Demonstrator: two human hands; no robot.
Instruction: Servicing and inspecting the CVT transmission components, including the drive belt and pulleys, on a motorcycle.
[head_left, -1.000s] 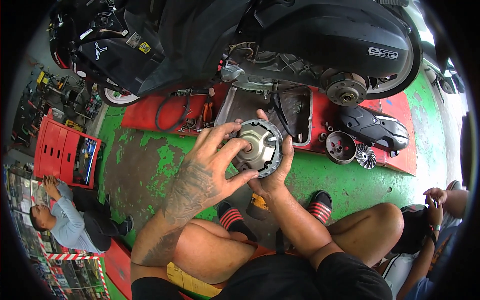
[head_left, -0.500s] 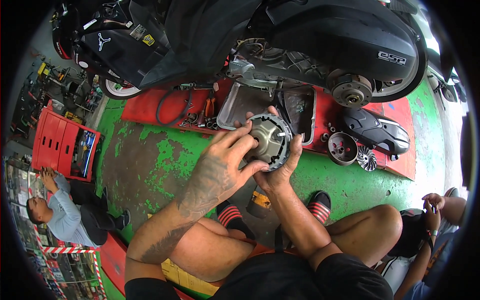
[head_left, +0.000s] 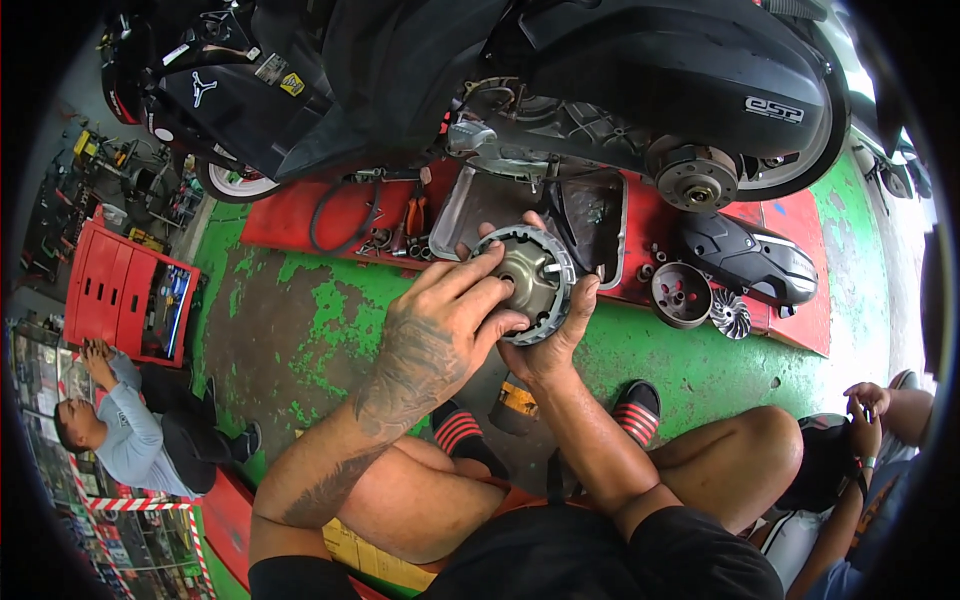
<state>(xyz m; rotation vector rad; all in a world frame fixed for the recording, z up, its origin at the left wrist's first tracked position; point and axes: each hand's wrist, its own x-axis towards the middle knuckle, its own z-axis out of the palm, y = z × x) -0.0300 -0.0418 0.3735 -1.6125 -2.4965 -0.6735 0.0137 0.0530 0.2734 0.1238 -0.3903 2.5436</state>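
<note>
My left hand point(head_left: 430, 340) grips a round metal pulley assembly point(head_left: 528, 268) from the left, its fingertips on the domed face and thumb at the lower edge. My right hand point(head_left: 555, 350) cups the same piece from behind and the right, with its thumb along the toothed grey rim. Beyond the piece lies a metal tray point(head_left: 445, 225) on a red platform point(head_left: 275, 218). To the right of the tray are a metal drum point(head_left: 682, 290), a finned fan disc point(head_left: 730, 318) and a black cover point(head_left: 750, 255).
A black scooter point(head_left: 650, 75) stands across the top, with a black belt point(head_left: 340, 215) and tools below it. A person point(head_left: 140, 430) sits at left near a red tool cabinet point(head_left: 110, 290). Another person's hands point(head_left: 865, 410) show at right. A yellow object point(head_left: 515, 400) sits between my feet.
The piece and both hands have shifted slightly up and right since a second ago. My left fingers have moved a little on its domed face.
</note>
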